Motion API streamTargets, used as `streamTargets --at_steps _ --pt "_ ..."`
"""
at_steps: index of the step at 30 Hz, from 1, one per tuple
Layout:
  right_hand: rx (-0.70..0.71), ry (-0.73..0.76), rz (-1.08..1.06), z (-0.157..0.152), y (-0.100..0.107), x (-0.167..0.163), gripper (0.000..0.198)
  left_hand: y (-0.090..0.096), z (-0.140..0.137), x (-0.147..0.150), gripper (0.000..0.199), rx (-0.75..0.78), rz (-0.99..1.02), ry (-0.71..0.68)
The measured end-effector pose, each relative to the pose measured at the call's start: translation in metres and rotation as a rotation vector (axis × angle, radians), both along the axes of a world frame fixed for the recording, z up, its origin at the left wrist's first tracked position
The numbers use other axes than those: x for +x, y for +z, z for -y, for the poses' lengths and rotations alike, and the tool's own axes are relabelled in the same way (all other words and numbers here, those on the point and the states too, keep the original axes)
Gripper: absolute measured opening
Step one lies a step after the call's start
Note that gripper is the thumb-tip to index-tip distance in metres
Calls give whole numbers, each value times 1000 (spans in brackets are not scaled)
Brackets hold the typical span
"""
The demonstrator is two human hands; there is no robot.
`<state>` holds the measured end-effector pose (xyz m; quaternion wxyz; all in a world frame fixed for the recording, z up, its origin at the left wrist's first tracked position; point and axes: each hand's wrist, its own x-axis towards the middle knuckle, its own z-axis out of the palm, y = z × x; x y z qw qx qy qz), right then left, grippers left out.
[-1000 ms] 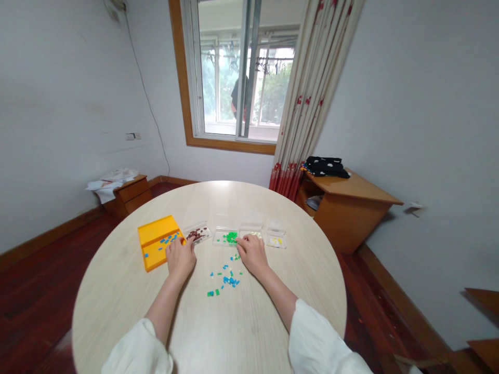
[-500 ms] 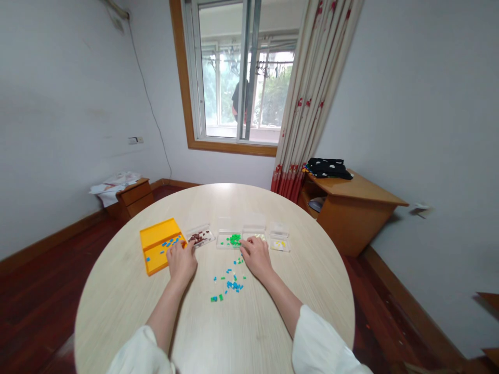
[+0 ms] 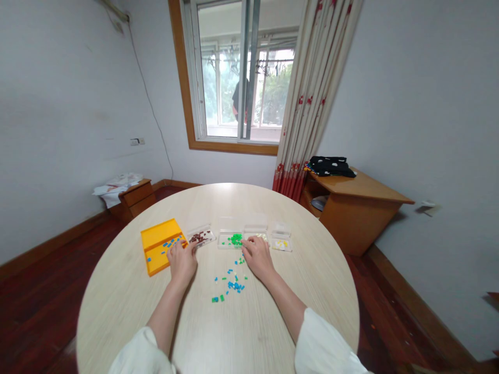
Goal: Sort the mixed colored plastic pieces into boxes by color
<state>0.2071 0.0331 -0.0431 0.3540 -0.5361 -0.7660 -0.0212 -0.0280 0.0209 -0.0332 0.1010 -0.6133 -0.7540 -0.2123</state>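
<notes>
My left hand [image 3: 181,262] rests over the right edge of an open yellow case [image 3: 154,266], its bent fingers apart and no piece visible in them. Several small blue bricks [image 3: 171,242] lie in that case. Beside the left fingertips is a clear box with dark brown pieces [image 3: 199,237]. My right hand [image 3: 259,256] lies at the front of two clear boxes, one with green bricks [image 3: 236,239], one with cream pieces [image 3: 262,237]. Its fingers are loosely bent and apart, tips partly hidden. Between the hands, loose blue bricks [image 3: 234,286] and green bricks [image 3: 222,298] are scattered.
A clear box with yellow pieces [image 3: 281,244] stands right of the others on the round table [image 3: 234,343]. Beyond the table are a wooden desk [image 3: 362,192] with black cloth [image 3: 331,166], a low cabinet [image 3: 136,200], a curtain [image 3: 307,104] and a window.
The view has shifted very slightly. Both hands stay where they were, and the bricks and boxes have not visibly moved.
</notes>
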Motion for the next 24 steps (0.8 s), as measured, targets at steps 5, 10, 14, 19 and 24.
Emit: streamTargets --at_steps 5,10,14,19,24 --pt "6 3 -17 1 1 0 20 -1 0 -1 34 1 10 -2" --pt "33 14 -44 3 1 0 20 -1 -1 -1 32 -1 13 4" --pt "80 52 -54 6 2 0 19 -2 -3 -2 32 -9 14 9" --pt "97 108 -84 16 2 -3 18 -2 -2 -3 33 -18 18 9" --pt "54 156 -113 33 2 -9 16 -2 -1 -3 34 6 21 1"
